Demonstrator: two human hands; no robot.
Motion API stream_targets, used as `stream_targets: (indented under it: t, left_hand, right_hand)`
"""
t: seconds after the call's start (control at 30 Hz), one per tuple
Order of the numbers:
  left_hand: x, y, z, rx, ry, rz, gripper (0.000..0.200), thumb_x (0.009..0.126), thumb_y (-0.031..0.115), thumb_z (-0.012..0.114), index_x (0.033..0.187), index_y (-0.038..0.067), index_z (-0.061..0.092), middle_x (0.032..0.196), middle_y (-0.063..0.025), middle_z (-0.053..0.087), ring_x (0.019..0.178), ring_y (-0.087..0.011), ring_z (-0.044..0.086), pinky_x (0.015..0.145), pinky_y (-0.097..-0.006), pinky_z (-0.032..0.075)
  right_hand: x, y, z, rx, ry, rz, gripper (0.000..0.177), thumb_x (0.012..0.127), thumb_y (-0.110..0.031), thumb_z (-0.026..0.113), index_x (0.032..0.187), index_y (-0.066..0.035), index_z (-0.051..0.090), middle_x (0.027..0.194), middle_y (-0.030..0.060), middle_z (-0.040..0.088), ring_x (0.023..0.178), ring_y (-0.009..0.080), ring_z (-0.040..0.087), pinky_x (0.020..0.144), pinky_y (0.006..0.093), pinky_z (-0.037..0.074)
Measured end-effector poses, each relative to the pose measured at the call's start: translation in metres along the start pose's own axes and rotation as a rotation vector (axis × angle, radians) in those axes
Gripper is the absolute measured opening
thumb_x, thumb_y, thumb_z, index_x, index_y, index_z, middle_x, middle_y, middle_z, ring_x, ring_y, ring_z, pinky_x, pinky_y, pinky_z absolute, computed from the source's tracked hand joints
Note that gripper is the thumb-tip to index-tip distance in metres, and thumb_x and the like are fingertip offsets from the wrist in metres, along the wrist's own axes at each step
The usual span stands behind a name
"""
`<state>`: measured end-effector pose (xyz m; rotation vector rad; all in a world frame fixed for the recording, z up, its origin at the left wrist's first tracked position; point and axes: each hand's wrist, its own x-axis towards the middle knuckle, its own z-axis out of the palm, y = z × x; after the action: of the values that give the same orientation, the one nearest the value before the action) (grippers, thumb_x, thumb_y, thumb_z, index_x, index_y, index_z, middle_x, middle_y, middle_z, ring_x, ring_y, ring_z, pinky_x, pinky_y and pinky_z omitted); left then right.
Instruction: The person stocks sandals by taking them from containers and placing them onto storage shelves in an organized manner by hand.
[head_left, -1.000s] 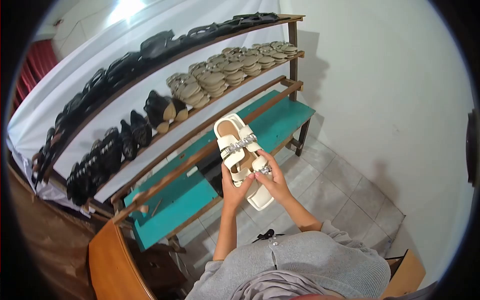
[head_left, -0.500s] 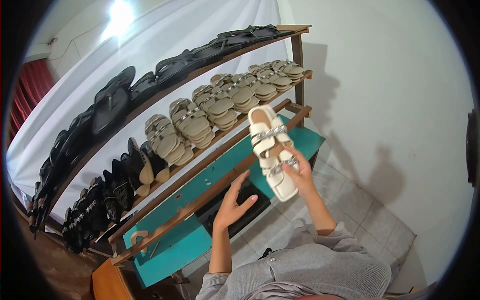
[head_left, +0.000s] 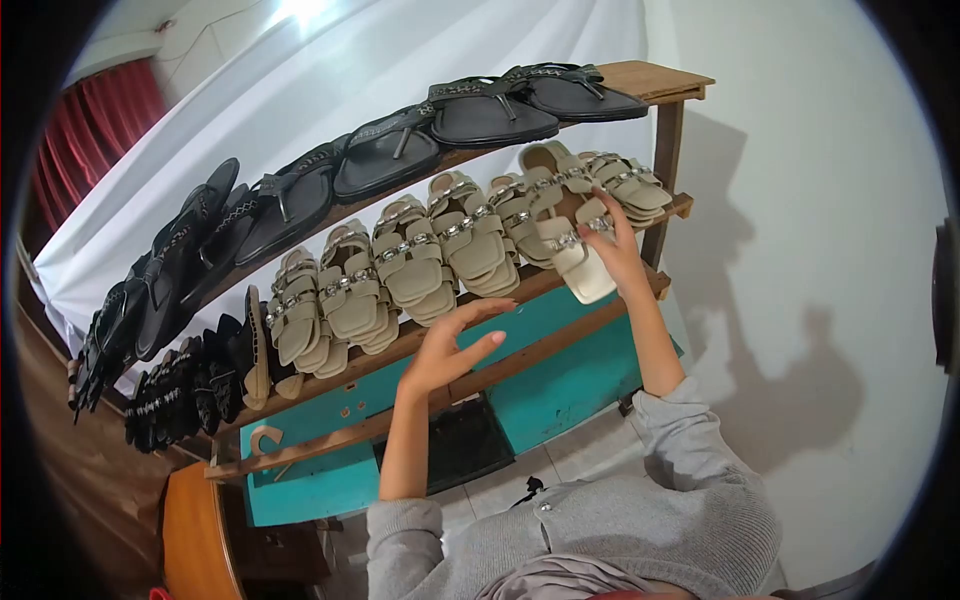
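A cream slide sandal with two chain-trimmed straps is gripped by my right hand at its side. It is tilted, toe toward me, in front of the right part of the middle shelf. Behind it, stacked beige sandals stand in a row along that shelf, and the held one hides part of them. My left hand hangs empty below the row, fingers apart and thumb out, near the wooden shelf edge.
Black thong sandals line the top shelf. Dark shoes fill the lower left end. Below are a wooden rail and a teal board. A white wall closes off the right side, and an orange-brown wooden piece stands lower left.
My right hand has carried the cream sandal up and forward to the middle shelf's row. My left hand has risen slightly and shifted left. The view has turned and come closer to the rack.
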<state>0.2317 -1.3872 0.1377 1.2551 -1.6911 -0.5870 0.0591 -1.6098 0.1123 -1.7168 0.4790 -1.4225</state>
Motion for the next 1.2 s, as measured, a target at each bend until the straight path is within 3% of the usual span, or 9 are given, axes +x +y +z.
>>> stream_targets:
  t: [0.2, 0.4, 0.53, 0.63, 0.7, 0.8, 0.9, 0.97, 1.2]
  left_hand:
    - [0.040, 0.004, -0.011, 0.090, 0.089, -0.025, 0.027, 0.085, 0.012, 0.060, 0.109, 0.001, 0.060, 0.109, -0.0089, 0.063, 0.104, -0.0171, 0.056, 0.094, -0.0322, 0.041]
    - [0.092, -0.033, -0.032, 0.639, 0.360, 0.252, 0.041, 0.085, 0.020, 0.061, 0.121, 0.002, 0.052, 0.123, -0.0152, 0.053, 0.117, -0.0276, 0.048, 0.098, -0.0359, 0.036]
    - [0.100, -0.042, -0.021, 0.937, 0.261, 0.046, 0.058, 0.088, 0.034, 0.054, 0.131, -0.001, 0.038, 0.130, -0.0212, 0.045, 0.123, -0.0339, 0.040, 0.102, -0.0422, 0.031]
    - [0.104, -0.043, -0.014, 1.054, 0.224, -0.052, 0.064, 0.088, 0.040, 0.050, 0.132, -0.003, 0.035, 0.129, -0.0223, 0.045, 0.123, -0.0342, 0.039, 0.102, -0.0436, 0.029]
    - [0.105, -0.046, -0.011, 1.059, 0.228, -0.074, 0.066, 0.087, 0.042, 0.050, 0.131, -0.004, 0.034, 0.128, -0.0224, 0.046, 0.123, -0.0341, 0.040, 0.102, -0.0439, 0.029]
    - [0.107, -0.051, -0.010, 1.098, 0.249, -0.107, 0.065, 0.087, 0.042, 0.049, 0.130, -0.005, 0.036, 0.127, -0.0219, 0.047, 0.122, -0.0330, 0.041, 0.102, -0.0427, 0.029]
    - [0.106, -0.055, -0.006, 1.033, 0.290, -0.089, 0.062, 0.088, 0.040, 0.049, 0.129, -0.005, 0.037, 0.129, -0.0217, 0.045, 0.124, -0.0342, 0.039, 0.104, -0.0468, 0.025]
    - [0.103, -0.055, 0.003, 1.316, 0.449, -0.017, 0.060, 0.088, 0.037, 0.049, 0.130, -0.005, 0.037, 0.132, -0.0217, 0.041, 0.126, -0.0358, 0.035, 0.105, -0.0519, 0.021]
    - [0.037, -0.013, 0.041, 0.987, 0.662, -0.096, 0.063, 0.087, 0.023, 0.050, 0.138, -0.002, 0.025, 0.146, -0.0223, 0.017, 0.135, -0.0436, 0.009, 0.102, -0.0625, 0.000]
  right_hand:
    - [0.071, 0.012, 0.033, 0.138, -0.150, 0.128, 0.062, 0.077, -0.021, 0.067, 0.131, -0.004, 0.041, 0.129, 0.0188, 0.045, 0.122, 0.0290, 0.040, 0.101, 0.0341, 0.032]
    - [0.097, 0.042, 0.057, -0.534, -0.374, -0.181, 0.059, 0.081, -0.037, 0.056, 0.121, 0.006, 0.047, 0.121, 0.0282, 0.047, 0.109, 0.0440, 0.049, 0.091, 0.0446, 0.042]
    - [0.077, 0.010, 0.054, -0.734, -0.398, -0.108, 0.057, 0.080, -0.039, 0.056, 0.116, 0.005, 0.050, 0.120, 0.0277, 0.049, 0.107, 0.0417, 0.052, 0.088, 0.0439, 0.044]
    - [0.076, 0.006, 0.060, -0.874, -0.489, -0.035, 0.056, 0.083, -0.041, 0.050, 0.118, 0.002, 0.051, 0.122, 0.0274, 0.048, 0.118, 0.0374, 0.045, 0.094, 0.0469, 0.038]
    - [0.076, 0.015, 0.065, -1.272, -0.426, -0.299, 0.056, 0.084, -0.043, 0.047, 0.119, 0.001, 0.050, 0.125, 0.0248, 0.047, 0.123, 0.0356, 0.040, 0.093, 0.0529, 0.037]
    - [0.083, 0.022, 0.068, -1.137, -0.467, -0.232, 0.059, 0.082, -0.045, 0.050, 0.117, 0.002, 0.049, 0.133, 0.0240, 0.040, 0.127, 0.0403, 0.032, 0.094, 0.0653, 0.026]
    - [0.088, 0.027, 0.064, -1.007, -0.474, -0.198, 0.059, 0.084, -0.045, 0.048, 0.120, 0.001, 0.048, 0.137, 0.0244, 0.034, 0.129, 0.0411, 0.029, 0.096, 0.0631, 0.026]
    - [0.087, 0.029, 0.060, -0.935, -0.460, -0.195, 0.057, 0.085, -0.046, 0.047, 0.123, -0.003, 0.047, 0.141, 0.0248, 0.028, 0.130, 0.0424, 0.028, 0.096, 0.0634, 0.025]
    - [0.044, -0.010, 0.049, -0.637, -0.343, -0.337, 0.053, 0.087, -0.040, 0.049, 0.128, -0.008, 0.045, 0.142, 0.0248, 0.024, 0.131, 0.0439, 0.022, 0.100, 0.0606, 0.022]
